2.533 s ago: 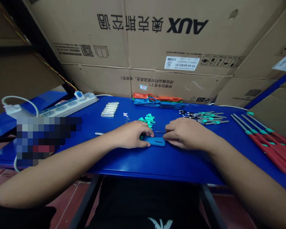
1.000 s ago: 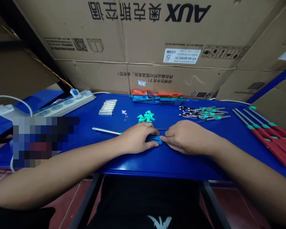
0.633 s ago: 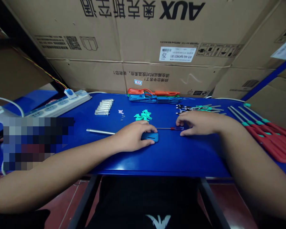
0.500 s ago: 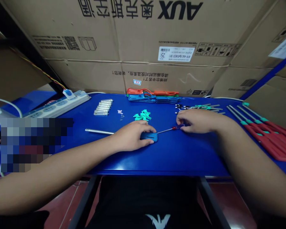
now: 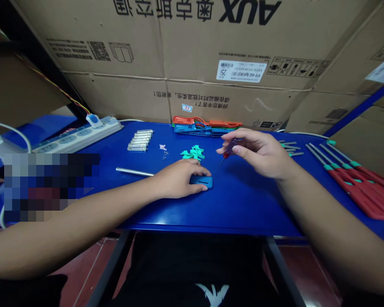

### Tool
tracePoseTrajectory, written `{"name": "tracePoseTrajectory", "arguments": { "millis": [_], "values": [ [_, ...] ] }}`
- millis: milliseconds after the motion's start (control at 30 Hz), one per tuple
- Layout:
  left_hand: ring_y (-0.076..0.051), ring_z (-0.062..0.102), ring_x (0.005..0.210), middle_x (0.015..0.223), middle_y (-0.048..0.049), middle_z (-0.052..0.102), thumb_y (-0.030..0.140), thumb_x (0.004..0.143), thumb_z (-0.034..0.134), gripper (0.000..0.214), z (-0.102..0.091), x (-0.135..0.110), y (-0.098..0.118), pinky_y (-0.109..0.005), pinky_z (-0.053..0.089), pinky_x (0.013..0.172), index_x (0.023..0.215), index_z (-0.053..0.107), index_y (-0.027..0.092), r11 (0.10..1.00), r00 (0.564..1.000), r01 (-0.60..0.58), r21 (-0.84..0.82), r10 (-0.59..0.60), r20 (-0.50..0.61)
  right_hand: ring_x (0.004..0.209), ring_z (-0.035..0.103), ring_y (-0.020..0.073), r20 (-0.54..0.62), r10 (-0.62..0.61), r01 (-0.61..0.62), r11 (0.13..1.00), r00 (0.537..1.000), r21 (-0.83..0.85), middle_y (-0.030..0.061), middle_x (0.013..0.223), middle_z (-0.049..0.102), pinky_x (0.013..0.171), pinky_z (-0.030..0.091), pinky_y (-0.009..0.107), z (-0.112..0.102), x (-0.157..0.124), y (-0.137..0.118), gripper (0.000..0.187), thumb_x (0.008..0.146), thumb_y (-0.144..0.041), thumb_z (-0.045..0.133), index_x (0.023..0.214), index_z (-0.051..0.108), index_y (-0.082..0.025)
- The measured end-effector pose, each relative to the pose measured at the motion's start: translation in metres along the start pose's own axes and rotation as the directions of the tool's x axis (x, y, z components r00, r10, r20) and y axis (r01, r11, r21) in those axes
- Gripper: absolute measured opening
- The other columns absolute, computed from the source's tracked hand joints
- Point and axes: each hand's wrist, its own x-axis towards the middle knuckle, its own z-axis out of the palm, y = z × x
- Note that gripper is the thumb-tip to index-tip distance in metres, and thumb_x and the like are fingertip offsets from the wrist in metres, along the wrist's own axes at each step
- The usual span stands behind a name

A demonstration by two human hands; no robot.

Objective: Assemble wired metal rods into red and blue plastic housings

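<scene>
My left hand [image 5: 178, 178] lies curled over a small blue plastic handle [image 5: 205, 182] on the blue table [image 5: 237, 204], pressing it down; a thin metal rod [image 5: 134, 172] sticks out to the left from under the hand. My right hand [image 5: 259, 151] is raised above the table and pinches a tiny red-handled screwdriver [image 5: 228, 150], tip pointing down toward the table. A heap of small teal plastic pieces [image 5: 193, 153] lies just behind my left hand.
Stacked orange and blue plastic handles [image 5: 206, 126] and cardboard boxes [image 5: 192, 59] line the back. Several metal tubes [image 5: 140, 140] lie at the back left by a white power strip [image 5: 77, 137]. Red-handled screwdrivers [image 5: 355, 183] lie at the right, teal-collared rods [image 5: 289, 147] behind my right hand.
My right hand left the blue handle, reached right, picked up the small red screwdriver from the table and lifted it toward the middle. My left hand stayed on the handle.
</scene>
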Motion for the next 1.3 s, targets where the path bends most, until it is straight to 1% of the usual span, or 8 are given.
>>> {"name": "tracePoseTrajectory", "arguments": {
  "millis": [100,167,367,733,933,1033,1167,1300],
  "values": [
    [-0.024,0.063,0.101,0.106,-0.008,0.068,0.038,0.087,0.07,0.038,0.001,0.0,-0.002,-0.04,0.049,0.095,0.121,0.071,0.022,1.0,1.0,-0.017,-0.004,0.017,-0.011,0.096,0.073,0.0185,-0.042,-0.063,0.065,0.997,0.997,0.049,0.004,0.108,0.069,0.088,0.061,0.036,0.01,-0.001,-0.001,0.027,0.097,-0.024,0.062,0.123,0.066,-0.025],
    [-0.024,0.064,0.099,0.106,-0.0081,0.068,0.039,0.087,0.07,0.038,0.002,0.0,-0.003,-0.04,0.049,0.094,0.12,0.071,0.021,1.0,0.999,-0.026,-0.011,0.026,-0.022,0.096,0.073,0.018,-0.039,-0.088,0.09,0.995,0.995,0.031,0.0045,0.109,0.068,0.087,0.062,0.035,0.013,-0.001,-0.003,0.028,0.097,-0.023,0.062,0.125,0.066,-0.025],
    [-0.024,0.065,0.099,0.105,-0.0076,0.068,0.038,0.087,0.071,0.037,0.002,0.0,-0.003,-0.04,0.05,0.094,0.12,0.071,0.022,1.0,0.999,-0.027,-0.004,0.027,-0.029,0.092,0.072,0.0173,0.004,-0.107,0.107,0.993,0.994,-0.05,0.0054,0.108,0.067,0.085,0.062,0.036,0.017,-0.001,0.0,0.027,0.098,-0.022,0.06,0.124,0.067,-0.024],
    [-0.023,0.065,0.098,0.104,-0.0071,0.068,0.039,0.087,0.071,0.037,0.002,0.0,-0.003,-0.039,0.05,0.093,0.12,0.072,0.023,1.0,1.0,-0.016,0.001,0.016,-0.023,0.094,0.071,0.0172,0.013,-0.146,0.147,0.988,0.989,-0.047,0.0049,0.11,0.065,0.085,0.062,0.035,0.016,0.0,-0.001,0.031,0.098,-0.018,0.059,0.126,0.066,-0.027],
    [-0.023,0.066,0.099,0.105,-0.0072,0.069,0.038,0.087,0.07,0.036,0.0,0.0,0.0,-0.039,0.05,0.095,0.119,0.071,0.022,1.0,1.0,-0.019,0.012,0.019,-0.016,0.093,0.071,0.0173,0.036,-0.167,0.169,0.983,0.985,-0.064,0.0055,0.109,0.063,0.083,0.061,0.034,0.019,0.0,-0.001,0.028,0.098,-0.018,0.057,0.124,0.066,-0.024],
    [-0.024,0.065,0.101,0.105,-0.007,0.069,0.039,0.087,0.07,0.035,0.001,0.0,0.0,-0.04,0.051,0.095,0.118,0.071,0.022,0.999,0.999,-0.027,0.028,0.028,-0.025,0.092,0.07,0.0178,0.077,-0.209,0.217,0.968,0.975,-0.125,0.0064,0.107,0.064,0.082,0.059,0.034,0.018,0.0,-0.005,0.026,0.098,-0.019,0.056,0.122,0.066,-0.023],
    [-0.025,0.064,0.104,0.107,-0.008,0.069,0.037,0.086,0.07,0.033,0.003,0.003,-0.001,-0.041,0.05,0.097,0.115,0.071,0.021,0.998,0.998,-0.049,0.043,0.051,-0.041,0.096,0.067,0.02,0.195,-0.275,0.323,0.903,0.941,-0.283,0.0074,0.102,0.069,0.085,0.056,0.036,0.019,0.003,-0.016,0.025,0.097,-0.019,0.056,0.119,0.067,-0.023],
    [-0.024,0.065,0.1,0.104,-0.0075,0.069,0.035,0.082,0.072,0.031,0.003,0.005,-0.001,-0.041,0.051,0.094,0.108,0.069,0.018,0.997,0.995,-0.067,0.03,0.069,-0.065,0.097,0.066,0.0188,0.299,-0.294,0.381,0.877,0.908,-0.294,0.0067,0.103,0.068,0.086,0.055,0.035,0.022,0.006,-0.027,0.028,0.097,-0.013,0.052,0.118,0.066,-0.024]
  ]
}}
